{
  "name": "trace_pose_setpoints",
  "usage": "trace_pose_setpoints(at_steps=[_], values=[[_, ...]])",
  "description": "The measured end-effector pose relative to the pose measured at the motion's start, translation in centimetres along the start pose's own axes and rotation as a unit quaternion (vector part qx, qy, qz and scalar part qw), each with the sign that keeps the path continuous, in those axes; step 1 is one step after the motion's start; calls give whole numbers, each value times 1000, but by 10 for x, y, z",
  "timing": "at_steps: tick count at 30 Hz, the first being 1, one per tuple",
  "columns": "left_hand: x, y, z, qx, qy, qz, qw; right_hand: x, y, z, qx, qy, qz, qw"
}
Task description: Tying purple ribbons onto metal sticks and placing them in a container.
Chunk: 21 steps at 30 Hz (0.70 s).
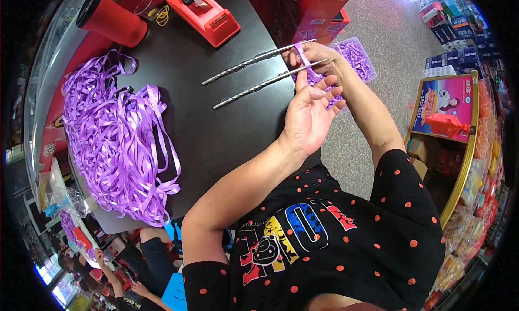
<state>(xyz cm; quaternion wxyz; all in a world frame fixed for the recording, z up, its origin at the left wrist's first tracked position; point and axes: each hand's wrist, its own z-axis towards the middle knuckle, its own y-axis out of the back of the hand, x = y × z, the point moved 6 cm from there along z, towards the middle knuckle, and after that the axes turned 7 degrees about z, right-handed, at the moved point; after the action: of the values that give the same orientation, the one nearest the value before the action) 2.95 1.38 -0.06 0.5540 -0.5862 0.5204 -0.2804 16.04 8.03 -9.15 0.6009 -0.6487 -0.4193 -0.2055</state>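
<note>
Two long metal rods with spiral-fluted ends, like drill bits (254, 87), extend over the dark table's edge. A purple ribbon (300, 52) is looped about their smooth ends. My right hand (323, 59) is at those ends, its fingers closed on the ribbon and partly hidden behind the rods. Just below it, my left hand (311, 113) is turned palm up with fingers apart; its index finger reaches up to the lower rod beside the ribbon. Beyond my hands, a clear plastic box (372, 67) holds many small purple ribbon pieces, partly covered by my right wrist.
A large heap of purple ribbon (119, 149) covers the left of the black table (216, 143). A red tape dispenser (204, 14), a red tumbler (111, 20) and yellow rubber bands (162, 16) stand at the back. A gold-framed display cabinet (459, 165) is at right. Other people sit lower left.
</note>
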Motion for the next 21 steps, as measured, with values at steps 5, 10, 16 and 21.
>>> trace_pose_setpoints(at_steps=[5, 10, 16, 21], values=[[-2, 1, -2, -7, 0, -1, 1000, 5, -19, -2, -68, -59, -112, 990], [-1, 0, -1, -10, -5, 3, 1000, 68, -31, -61, -267, -73, -446, 851], [0, 2, 0, 3, -3, 12, 1000, 109, -95, -67, -156, 191, -501, 830], [2, -3, 0, 2, -3, 25, 1000, 102, -133, -48, -25, 205, -756, 622]])
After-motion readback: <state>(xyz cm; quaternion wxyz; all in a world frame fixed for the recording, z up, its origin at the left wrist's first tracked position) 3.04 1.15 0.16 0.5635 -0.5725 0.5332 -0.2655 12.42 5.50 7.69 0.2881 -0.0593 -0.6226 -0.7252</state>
